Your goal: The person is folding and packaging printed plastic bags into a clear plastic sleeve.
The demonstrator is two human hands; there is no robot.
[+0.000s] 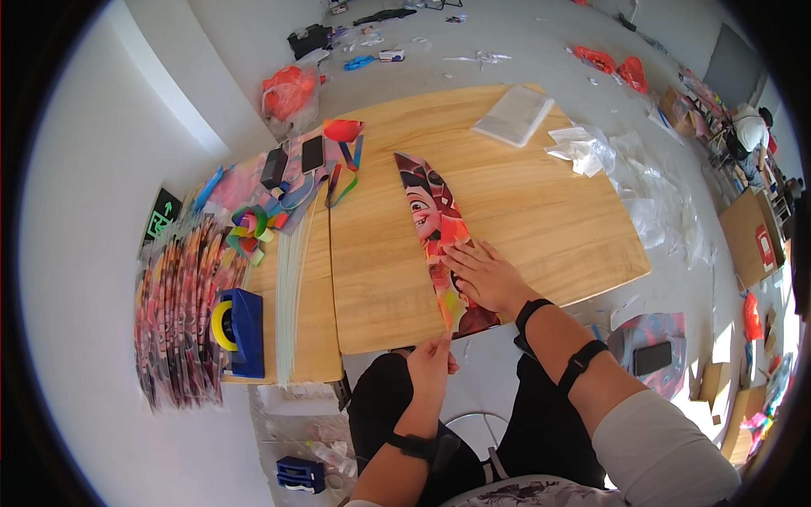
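A folded printed sheet (pixel 423 212) with a cartoon face lies lengthwise on the wooden table (pixel 545 209), its pointed end away from me. My right hand (pixel 485 275) rests palm down across its lower half, fingers spread. At the table's near edge, my left hand (pixel 434 362) pinches the sheet's lower left corner between thumb and fingers. My right palm hides part of the print. Both forearms wear black straps.
To the left are thin pale rods (pixel 291 304), a blue tape dispenser (pixel 246 329), a stack of bagged printed sheets (pixel 184 317), colourful ribbons (pixel 250 231) and a phone (pixel 312 154). Clear plastic sleeves (pixel 514 116) lie far right. Another person (pixel 752 136) bends over at the right.
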